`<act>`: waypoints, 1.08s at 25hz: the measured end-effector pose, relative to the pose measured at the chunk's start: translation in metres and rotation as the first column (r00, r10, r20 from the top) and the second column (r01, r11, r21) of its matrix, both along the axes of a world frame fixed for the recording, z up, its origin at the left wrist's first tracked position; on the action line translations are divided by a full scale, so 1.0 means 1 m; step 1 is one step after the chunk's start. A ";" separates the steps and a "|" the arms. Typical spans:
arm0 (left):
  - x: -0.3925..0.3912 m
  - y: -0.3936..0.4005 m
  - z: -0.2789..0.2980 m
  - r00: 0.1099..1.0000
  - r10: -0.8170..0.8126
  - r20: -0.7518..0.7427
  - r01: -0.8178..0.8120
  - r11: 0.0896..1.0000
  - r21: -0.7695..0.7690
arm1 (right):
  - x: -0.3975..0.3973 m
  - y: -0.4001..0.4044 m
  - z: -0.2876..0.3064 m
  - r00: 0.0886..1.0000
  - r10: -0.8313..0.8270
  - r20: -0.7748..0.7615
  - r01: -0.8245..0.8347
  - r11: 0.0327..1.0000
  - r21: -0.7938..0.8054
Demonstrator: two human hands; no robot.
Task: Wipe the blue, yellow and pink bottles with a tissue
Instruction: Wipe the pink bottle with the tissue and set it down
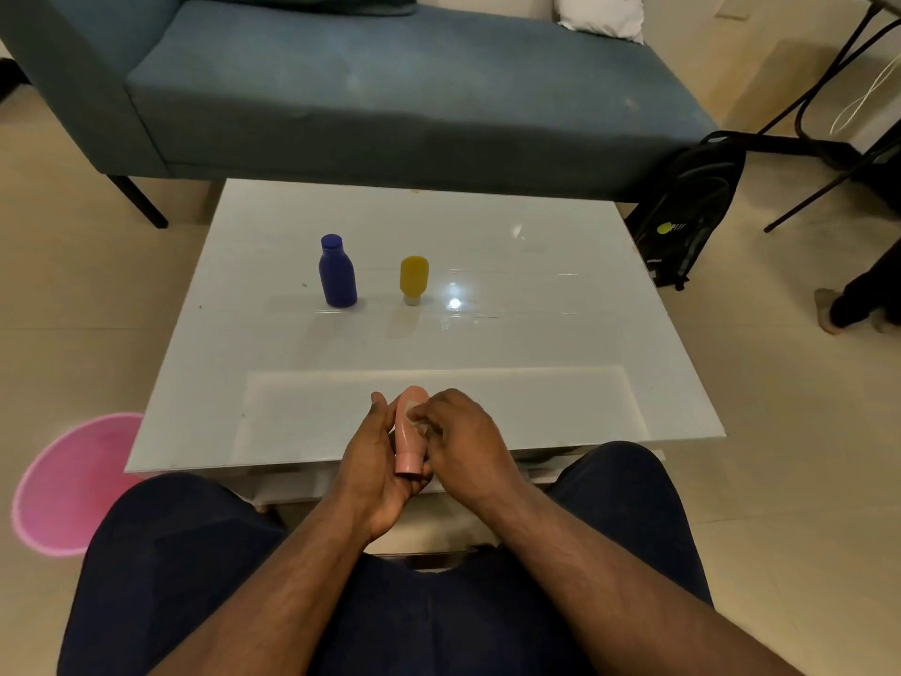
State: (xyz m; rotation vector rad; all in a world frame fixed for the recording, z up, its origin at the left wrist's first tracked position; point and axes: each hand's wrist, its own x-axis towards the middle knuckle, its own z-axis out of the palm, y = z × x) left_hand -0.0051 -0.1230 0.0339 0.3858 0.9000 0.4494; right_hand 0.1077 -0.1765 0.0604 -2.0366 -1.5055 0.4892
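from my head view, low in the middle of the frame, i hold the pink bottle (408, 431) out over the near edge of the table (560, 334), cap end toward me, so its whole body is free to rub all round. my left hand (375, 461) cradles it from the left, fingers curled round the lower part near the cap, thumb up along its side. my right hand (463, 441) comes over from the right with fingers bunched on a small scrap of tissue (414, 416), pressing it to the upper side of the bottle; only a pale bit of it shows. in the middle of the frame, left of centre, the blue bottle (337, 273) stands upright, and just right of it the yellow bottle (414, 279) stands on its cap, both well apart from my hands, likely parked there out of the way. at lower left a pink bin (68, 485) sits on the floor, handy for the tissue, i reckon.
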 end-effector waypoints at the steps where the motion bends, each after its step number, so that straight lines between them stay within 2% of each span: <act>1: -0.001 0.001 0.000 1.000 0.006 0.003 -0.006 1.000 -0.013 | -0.006 -0.006 0.001 0.998 0.067 0.010 -0.067 0.998 0.007; 3: -0.001 0.001 -0.001 1.000 0.007 0.001 -0.007 0.999 -0.036 | -0.005 -0.009 0.002 0.996 0.089 -0.027 -0.088 0.996 0.025; 5: 0.000 0.001 -0.003 1.000 0.027 -0.013 -0.028 0.998 -0.060 | 0.008 0.001 -0.002 0.995 -0.058 -0.087 0.059 0.998 0.013; 7: 0.000 0.002 -0.005 0.997 0.064 -0.030 -0.066 0.996 -0.067 | 0.007 0.004 -0.002 0.988 -0.117 -0.098 0.118 0.993 0.003; 11: -0.004 0.005 -0.008 0.996 0.088 0.010 -0.087 0.991 -0.099 | -0.010 -0.014 -0.001 0.995 0.093 -0.041 -0.092 0.995 0.035; 12: -0.003 0.005 -0.007 0.995 0.095 0.021 -0.092 0.990 -0.111 | -0.007 -0.011 -0.003 0.996 0.072 -0.045 -0.070 0.997 0.039; 15: -0.001 0.004 -0.005 0.993 0.109 0.050 -0.102 0.986 -0.134 | 0.005 0.002 -0.004 0.983 -0.154 -0.102 0.157 0.987 0.020; 17: -0.002 0.004 -0.008 0.994 0.100 0.040 -0.095 0.988 -0.119 | -0.001 0.000 -0.003 0.990 -0.118 -0.071 0.120 0.993 0.022; 20: -0.005 0.004 -0.010 0.998 0.064 0.029 -0.061 0.994 -0.088 | -0.013 -0.012 -0.002 0.998 0.069 0.008 -0.069 0.997 0.033; 24: -0.002 -0.002 -0.004 0.999 -0.018 0.030 0.018 1.000 -0.013 | 0.010 0.009 -0.002 0.982 -0.184 -0.049 0.186 0.982 0.036; 27: -0.002 -0.004 -0.007 0.997 -0.067 -0.027 0.069 0.997 0.040 | 0.002 0.006 -0.001 0.995 -0.099 -0.005 0.099 0.992 0.074</act>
